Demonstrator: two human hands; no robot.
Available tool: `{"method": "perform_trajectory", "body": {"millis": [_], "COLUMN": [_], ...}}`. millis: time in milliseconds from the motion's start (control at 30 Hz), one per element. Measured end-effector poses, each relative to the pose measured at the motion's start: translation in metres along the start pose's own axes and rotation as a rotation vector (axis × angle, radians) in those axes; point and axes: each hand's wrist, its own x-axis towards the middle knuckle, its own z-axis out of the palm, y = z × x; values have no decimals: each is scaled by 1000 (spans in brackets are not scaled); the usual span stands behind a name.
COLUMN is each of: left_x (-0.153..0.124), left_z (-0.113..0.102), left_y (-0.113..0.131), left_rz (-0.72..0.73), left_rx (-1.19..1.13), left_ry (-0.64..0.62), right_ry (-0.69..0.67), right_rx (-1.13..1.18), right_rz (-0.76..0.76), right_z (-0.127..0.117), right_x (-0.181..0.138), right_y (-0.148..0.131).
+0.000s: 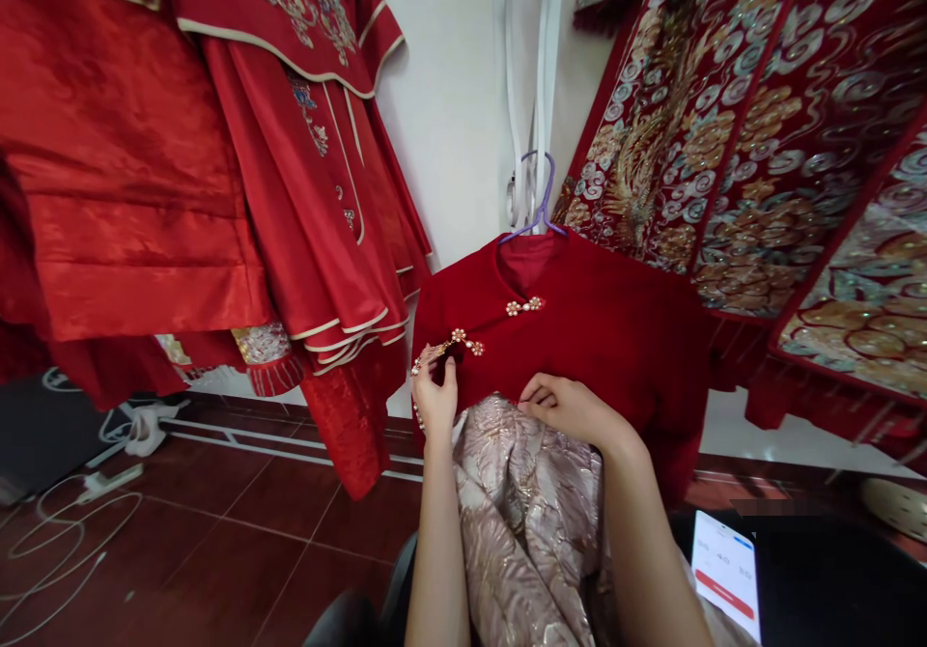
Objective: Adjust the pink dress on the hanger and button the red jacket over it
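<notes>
A dark red velvet jacket [594, 338] hangs from a purple hanger [540, 198] in front of me. It has pearl frog clasps [524, 306] along its slanted front. My left hand [435, 396] pinches the jacket's left edge beside a lower pearl clasp [463, 341], fingers closed on the cloth. My right hand [569, 406] rests curled on the jacket's lower front, fingers pressed into the fabric. A pale pink and gold brocade cloth [528, 521] lies bunched under both forearms.
Red embroidered robes [217, 164] hang at the left, ornate gold-patterned red garments [760, 145] at the right. White cables [87, 492] lie on the red tiled floor. A phone with a lit screen [726, 570] sits at lower right. White wall behind.
</notes>
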Motion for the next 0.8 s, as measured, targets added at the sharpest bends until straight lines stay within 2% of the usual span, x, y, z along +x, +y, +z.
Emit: {"method": "perform_trajectory", "body": {"millis": [133, 267, 367, 600, 700, 800], "left_x": [2, -2, -5, -1, -1, -3], "left_z": [-2, 7, 14, 14, 12, 2], "left_y": [1, -6, -11, -18, -15, -6], "left_rz": [-64, -52, -68, -80, -99, -130], "left_rx": [-39, -196, -226, -113, -136, -177], "left_ry": [6, -137, -211, -171, -157, -243], "right_ry": [1, 1, 0, 4, 8, 14], "right_rx": [-1, 7, 13, 0, 10, 26], "right_rz": [-2, -1, 0, 8, 12, -2], "right_z": [0, 1, 0, 2, 2, 2], "right_x": [0, 0, 0, 2, 1, 0], "right_y": [0, 0, 1, 4, 3, 0]}}
